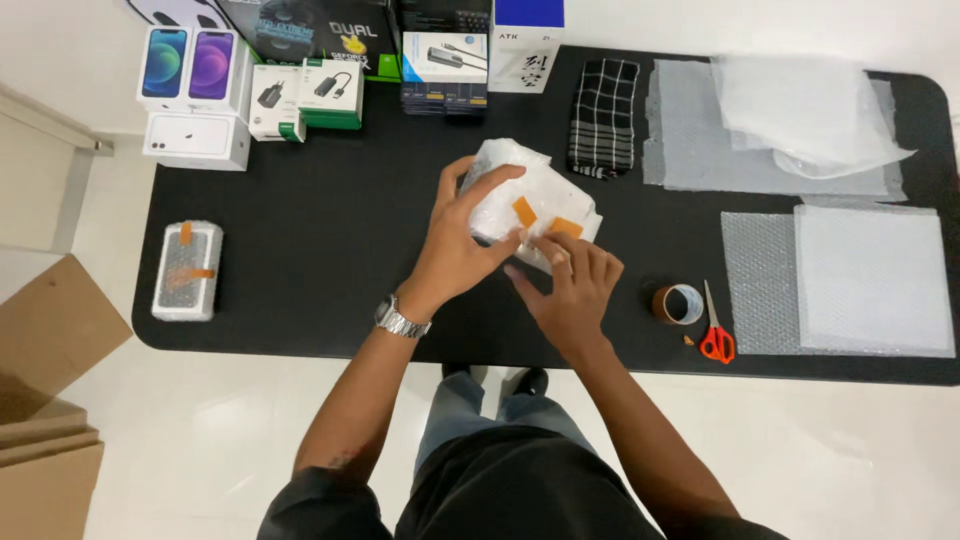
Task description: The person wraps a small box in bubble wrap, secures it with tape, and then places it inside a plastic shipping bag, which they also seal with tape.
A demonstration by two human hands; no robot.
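The bubble-wrapped parcel point(535, 200) is lying on the black worktop point(330, 230), directly under both hands. The left hand point(462, 245) is spreading its fingers flat over it; the right hand point(572, 285), just nearer the body, is pressing fingertips onto an orange tape strip point(563, 227).

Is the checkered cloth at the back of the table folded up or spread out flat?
Folded. The black-and-white checkered cloth lies as a narrow, thick strip on the black table, with layered edges at its near end.
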